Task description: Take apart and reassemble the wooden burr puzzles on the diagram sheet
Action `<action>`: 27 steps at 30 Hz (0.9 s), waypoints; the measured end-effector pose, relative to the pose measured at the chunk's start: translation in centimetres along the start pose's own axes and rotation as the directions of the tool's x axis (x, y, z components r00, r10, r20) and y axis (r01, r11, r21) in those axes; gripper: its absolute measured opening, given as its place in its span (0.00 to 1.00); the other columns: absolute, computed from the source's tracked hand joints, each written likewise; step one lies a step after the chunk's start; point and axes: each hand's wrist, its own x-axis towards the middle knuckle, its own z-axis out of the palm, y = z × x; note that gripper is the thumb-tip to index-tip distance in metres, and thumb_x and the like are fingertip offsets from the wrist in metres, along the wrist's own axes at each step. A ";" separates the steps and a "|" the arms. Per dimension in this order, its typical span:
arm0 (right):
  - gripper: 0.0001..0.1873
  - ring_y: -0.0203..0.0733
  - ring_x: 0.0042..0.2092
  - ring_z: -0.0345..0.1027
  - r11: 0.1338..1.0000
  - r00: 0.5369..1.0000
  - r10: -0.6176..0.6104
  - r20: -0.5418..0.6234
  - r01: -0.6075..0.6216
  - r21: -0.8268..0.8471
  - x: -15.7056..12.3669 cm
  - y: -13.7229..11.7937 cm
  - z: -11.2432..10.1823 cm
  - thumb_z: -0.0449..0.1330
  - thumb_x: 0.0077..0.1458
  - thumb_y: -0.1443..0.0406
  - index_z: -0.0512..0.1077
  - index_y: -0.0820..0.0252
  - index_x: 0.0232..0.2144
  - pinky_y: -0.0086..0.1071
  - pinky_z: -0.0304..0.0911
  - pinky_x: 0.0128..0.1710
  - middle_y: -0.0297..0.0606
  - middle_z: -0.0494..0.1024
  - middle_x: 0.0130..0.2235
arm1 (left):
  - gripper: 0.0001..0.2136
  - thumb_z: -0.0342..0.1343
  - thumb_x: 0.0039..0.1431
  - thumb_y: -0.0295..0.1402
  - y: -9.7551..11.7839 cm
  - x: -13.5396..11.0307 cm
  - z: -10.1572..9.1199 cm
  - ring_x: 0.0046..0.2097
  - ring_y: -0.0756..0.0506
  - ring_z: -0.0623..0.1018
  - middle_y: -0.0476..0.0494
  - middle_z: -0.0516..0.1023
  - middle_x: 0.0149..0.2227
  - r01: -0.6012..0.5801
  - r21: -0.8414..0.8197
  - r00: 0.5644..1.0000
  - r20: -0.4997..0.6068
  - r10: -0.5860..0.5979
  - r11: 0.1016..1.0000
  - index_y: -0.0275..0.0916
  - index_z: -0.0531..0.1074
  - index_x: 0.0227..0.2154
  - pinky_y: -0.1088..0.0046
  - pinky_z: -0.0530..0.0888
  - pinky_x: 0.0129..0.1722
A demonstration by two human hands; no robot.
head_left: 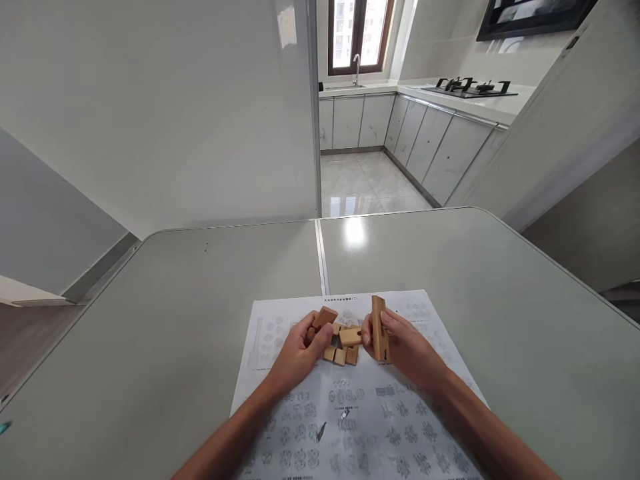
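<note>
My right hand [409, 343] is closed on a long wooden puzzle piece [379, 330], which it keeps nearly upright; a small dark mark shows near its lower end. A shorter wooden piece [350, 337] reaches left from the right fingertips; whether the fingers hold it or only touch it, I cannot tell. My left hand [299, 350] grips a tilted wooden puzzle piece [327, 316] between thumb and fingers. Between and beneath the hands are several more wooden pieces [340, 357], close together and partly hidden by the fingers.
Under the hands lies a large printed sheet [360, 413] with rows of small diagrams. It rests on a grey table [200, 320] with a seam [321, 257] down the middle. Beyond the far edge, a doorway opens onto a kitchen with white cabinets [425, 140] and a gas hob [470, 88].
</note>
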 end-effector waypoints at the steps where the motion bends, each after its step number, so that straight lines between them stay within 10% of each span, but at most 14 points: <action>1: 0.22 0.45 0.36 0.68 1.000 1.000 -0.006 0.030 0.006 0.005 0.0 0.0 0.0 0.61 0.66 0.46 0.77 0.56 0.33 0.37 0.64 0.39 0.41 0.78 0.35 | 0.22 0.59 0.64 0.56 0.0 -0.1 0.1 0.28 0.51 0.59 0.53 0.62 0.27 -0.015 0.011 1.000 0.010 0.015 1.000 0.39 0.69 0.35 0.76 0.57 0.26; 15: 0.22 0.50 0.46 0.72 0.983 0.935 -0.033 0.354 0.095 -0.160 -0.3 0.4 0.9 0.58 0.69 0.46 0.82 0.55 0.42 0.44 0.66 0.52 0.44 0.81 0.40 | 0.21 0.63 0.63 0.50 1.2 -0.2 0.3 0.32 0.44 0.78 0.45 0.80 0.30 0.004 0.001 0.997 0.074 -0.004 1.000 0.38 0.76 0.49 0.67 0.75 0.38; 27: 0.20 0.51 0.45 0.75 0.998 0.999 -0.040 -0.032 0.042 0.052 0.1 0.2 -0.8 0.62 0.65 0.48 0.79 0.56 0.33 0.42 0.69 0.48 0.43 0.81 0.37 | 0.22 0.62 0.63 0.51 0.7 0.0 -0.2 0.23 0.55 0.55 0.52 0.70 0.27 -0.017 -0.124 0.998 -0.062 0.010 0.992 0.39 0.73 0.48 0.77 0.54 0.24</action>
